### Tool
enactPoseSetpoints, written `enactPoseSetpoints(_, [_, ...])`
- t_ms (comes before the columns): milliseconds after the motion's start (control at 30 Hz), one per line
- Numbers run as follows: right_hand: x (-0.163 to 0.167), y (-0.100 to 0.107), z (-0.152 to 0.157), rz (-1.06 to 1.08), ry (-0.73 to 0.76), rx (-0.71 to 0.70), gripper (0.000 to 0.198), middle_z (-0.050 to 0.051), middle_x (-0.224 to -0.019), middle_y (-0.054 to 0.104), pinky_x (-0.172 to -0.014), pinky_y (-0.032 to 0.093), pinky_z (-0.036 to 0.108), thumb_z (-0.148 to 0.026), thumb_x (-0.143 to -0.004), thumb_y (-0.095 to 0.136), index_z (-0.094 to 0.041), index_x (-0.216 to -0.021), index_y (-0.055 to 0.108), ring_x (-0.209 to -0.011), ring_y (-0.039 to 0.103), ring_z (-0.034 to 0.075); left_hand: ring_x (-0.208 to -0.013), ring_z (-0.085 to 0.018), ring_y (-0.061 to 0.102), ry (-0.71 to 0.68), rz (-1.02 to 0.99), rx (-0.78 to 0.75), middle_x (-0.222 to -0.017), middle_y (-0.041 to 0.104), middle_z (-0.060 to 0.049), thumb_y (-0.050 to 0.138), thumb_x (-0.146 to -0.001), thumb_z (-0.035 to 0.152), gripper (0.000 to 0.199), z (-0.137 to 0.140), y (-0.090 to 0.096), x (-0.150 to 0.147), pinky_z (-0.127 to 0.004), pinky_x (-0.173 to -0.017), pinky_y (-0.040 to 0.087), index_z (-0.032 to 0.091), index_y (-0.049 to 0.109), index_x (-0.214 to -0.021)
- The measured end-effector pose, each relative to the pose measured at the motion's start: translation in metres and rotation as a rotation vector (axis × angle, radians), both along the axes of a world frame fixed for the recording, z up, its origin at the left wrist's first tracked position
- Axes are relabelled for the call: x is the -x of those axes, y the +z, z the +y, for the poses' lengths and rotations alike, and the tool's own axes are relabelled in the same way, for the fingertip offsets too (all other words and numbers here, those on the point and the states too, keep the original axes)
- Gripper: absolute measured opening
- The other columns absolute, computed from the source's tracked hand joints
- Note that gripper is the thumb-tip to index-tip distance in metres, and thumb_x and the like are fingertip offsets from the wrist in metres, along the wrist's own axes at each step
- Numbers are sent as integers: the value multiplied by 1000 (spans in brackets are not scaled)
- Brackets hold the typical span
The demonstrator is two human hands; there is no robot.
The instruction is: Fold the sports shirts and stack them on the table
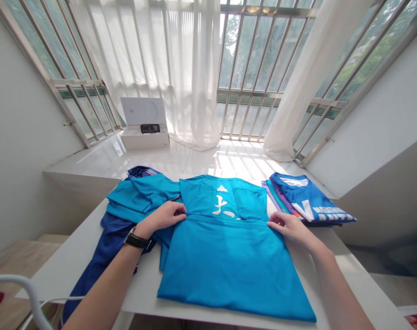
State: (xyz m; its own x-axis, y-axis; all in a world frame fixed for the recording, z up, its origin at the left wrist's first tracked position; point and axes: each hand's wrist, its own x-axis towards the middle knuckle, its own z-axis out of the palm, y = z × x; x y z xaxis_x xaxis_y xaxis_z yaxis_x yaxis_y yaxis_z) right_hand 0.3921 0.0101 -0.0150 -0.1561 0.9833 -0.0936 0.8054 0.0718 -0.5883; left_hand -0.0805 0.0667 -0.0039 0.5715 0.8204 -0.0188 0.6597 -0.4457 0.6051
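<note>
A turquoise shirt (229, 263) lies across the table (72, 261), its lower edge near the front, left hand (166, 215) and right hand (292, 229) each pinching one end of its fold. Loose clothes (137, 197) crowd the left; bare table opens at right, below a folded stack (308, 197).

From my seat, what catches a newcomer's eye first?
The bright turquoise PEAK shirt, front and center on the white table, pinched by the left hand and right hand. Next, a blue shirt topping the folded stack at right. Back left, an open white box on the windowsill.
</note>
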Motion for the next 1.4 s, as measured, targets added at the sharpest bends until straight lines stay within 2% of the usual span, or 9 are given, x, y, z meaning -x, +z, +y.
enactPoseSetpoints(100, [6,-6,7,-55,-15,-263,43,11,-104,72,-85,55,40,-61,-87,56,-21,-99,70,-95,69,29,-92,-23,66,59,-19,-174,-104,70,-9,50,-97,42,33,-4,1,-7,-32,-82,52,18,70,-107])
enactPoseSetpoints(233, [34,-10,2,-163,10,-581,49,17,-136,61,-110,45,51,-58,-95,48,-20,-121,65,-131,54,34,-119,-27,61,14,-6,-363,-130,65,-12,41,-104,42,39,-28,7,-32,-40,-102,49,20,64,-127])
enactPoseSetpoints(433, [73,-30,-69,-339,120,-437,60,9,-161,39,-117,40,52,-56,-100,42,-27,-153,42,-149,34,31,-146,-33,38,-122,230,-462,-159,40,-14,40,-101,62,69,-85,-19,-43,-49,-118,34,18,40,-154])
enactPoseSetpoints(600, [80,-50,-97,-432,24,-288,69,12,-162,37,-120,34,56,-62,-99,39,-21,-155,41,-149,34,33,-150,-34,30,-86,348,-427,-162,31,-17,37,-101,64,75,-95,-31,-38,-53,-119,30,13,35,-156])
enactPoseSetpoints(700, [81,-50,-101,-420,-2,-309,69,13,-162,38,-120,35,54,-62,-99,39,-20,-153,44,-149,35,33,-149,-35,32,-86,374,-451,-161,33,-17,45,-101,56,69,-102,-19,-42,-53,-119,32,12,39,-154])
enactPoseSetpoints(833, [77,-54,-129,-375,-68,-436,64,11,-163,36,-117,40,55,-58,-99,43,-23,-152,46,-149,34,35,-149,-30,33,-132,269,-562,-163,31,-12,51,-101,42,64,-143,-7,-40,-48,-119,36,19,32,-158])
enactPoseSetpoints(1067, [64,-71,-195,-373,31,-374,95,8,-163,33,-112,44,59,-59,-82,68,-32,-161,24,-142,43,42,-142,-34,44,-136,171,-529,-160,36,-13,65,-91,44,88,-203,-33,-23,-49,-112,46,24,17,-163])
enactPoseSetpoints(1233, [54,-79,-217,-333,-9,-452,86,1,-161,37,-112,48,52,-15,-81,55,-36,-160,27,-141,47,35,-136,-29,53,-112,186,-632,-155,46,-8,55,-89,13,78,-209,-49,-18,-42,-105,52,27,28,-160])
enactPoseSetpoints(1400, [31,-98,-244,-200,13,-480,74,-6,-152,50,-102,58,47,-16,-84,48,-45,-152,41,-130,60,32,-129,-24,60,-190,202,-703,-148,55,-6,41,-85,-1,74,-219,-49,-2,-35,-95,56,25,40,-154])
